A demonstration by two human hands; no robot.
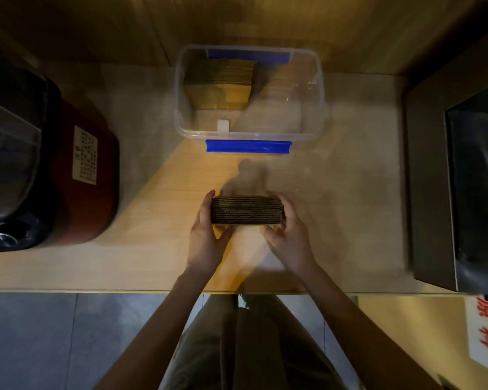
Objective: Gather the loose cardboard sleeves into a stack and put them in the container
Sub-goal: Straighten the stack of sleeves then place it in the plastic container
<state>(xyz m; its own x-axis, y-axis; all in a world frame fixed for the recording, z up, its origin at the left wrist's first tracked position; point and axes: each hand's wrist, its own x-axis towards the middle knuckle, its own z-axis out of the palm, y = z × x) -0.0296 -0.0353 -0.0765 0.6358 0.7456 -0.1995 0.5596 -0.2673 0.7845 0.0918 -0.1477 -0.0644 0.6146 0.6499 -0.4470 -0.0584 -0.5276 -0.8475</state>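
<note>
A: Head view: both hands are on the stack, at the near middle of the counter. The left hand cups its left end, the right hand its right end, fingers curled round the far side and thumbs tucked in on the near side. Both are closed on it.

B: Is it lifted?

A: I cannot tell whether it rests on the counter or sits just above it. The sleeves stand on edge, so we see the corrugated edges packed together.

B: How will it handle?

A: Light, I judge, and each sleeve is fairly stiff, but the pack is loose. Nothing binds it, so the middle sleeves could slip out or fan apart if the squeeze slackens. Pressing inward from both ends, as now, looks like the right hold, with fingers supporting underneath.

B: And the box?

A: The clear box sits open at the far side of the counter, well apart from the hands. Another stack already fills its left half. The right half looks free, so I would expect this one to go there.
</note>
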